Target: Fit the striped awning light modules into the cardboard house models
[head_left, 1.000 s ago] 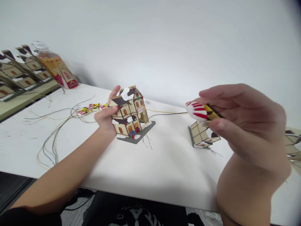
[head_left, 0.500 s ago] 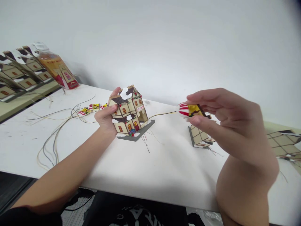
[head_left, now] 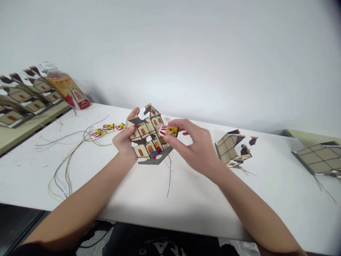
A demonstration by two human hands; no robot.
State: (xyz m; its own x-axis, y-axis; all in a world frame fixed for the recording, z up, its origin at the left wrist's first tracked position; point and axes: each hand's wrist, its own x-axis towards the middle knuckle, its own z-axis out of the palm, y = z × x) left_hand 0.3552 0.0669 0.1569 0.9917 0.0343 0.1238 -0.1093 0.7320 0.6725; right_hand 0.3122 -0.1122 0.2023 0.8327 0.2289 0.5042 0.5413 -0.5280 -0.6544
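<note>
My left hand (head_left: 125,140) is closed around a miniature house (head_left: 147,133) with snowy roofs, lit-look windows and a grey base, held above the table. Between the thumb and fingers of my right hand (head_left: 193,144) is a small stall piece (head_left: 170,131) with a red-and-white striped awning and a yellow body. It is right against the house's right side; whether it touches cannot be made out. Thin wires (head_left: 169,177) hang below the house. Several similar striped stall pieces (head_left: 108,127) lie on the table left of my left hand, with long wires (head_left: 68,167) trailing from them.
On the white table (head_left: 202,206), another miniature house (head_left: 231,147) lies on its side at right, and one more (head_left: 319,158) lies at the far right edge. Several houses (head_left: 34,96) stand on a board at left beside a drink bottle (head_left: 66,87). A white wall rises behind.
My right hand has moved left with the stall piece, bringing it up against the house. The wire stretched between them no longer shows. My left hand keeps its hold on the house.
</note>
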